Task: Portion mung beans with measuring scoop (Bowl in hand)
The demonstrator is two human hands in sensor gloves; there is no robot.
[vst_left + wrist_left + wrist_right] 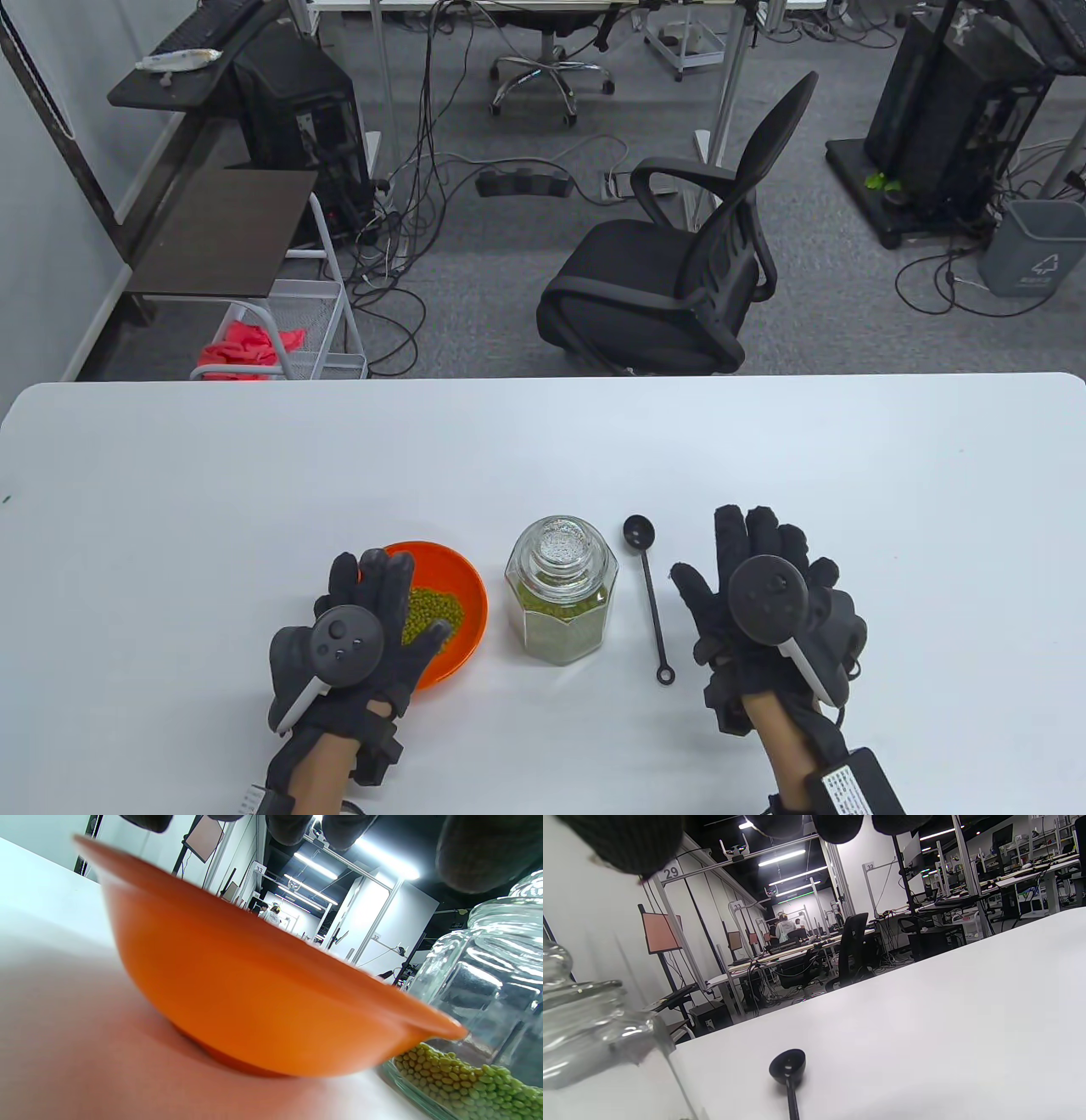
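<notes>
L hand spread over bowl; R hand open, empty.

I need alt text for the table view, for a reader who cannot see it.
On a white table, a gloved left hand hovers over an orange bowl of mung beans. Beside it stand a lidded glass jar of beans, a black measuring scoop, and the open right hand.
</notes>
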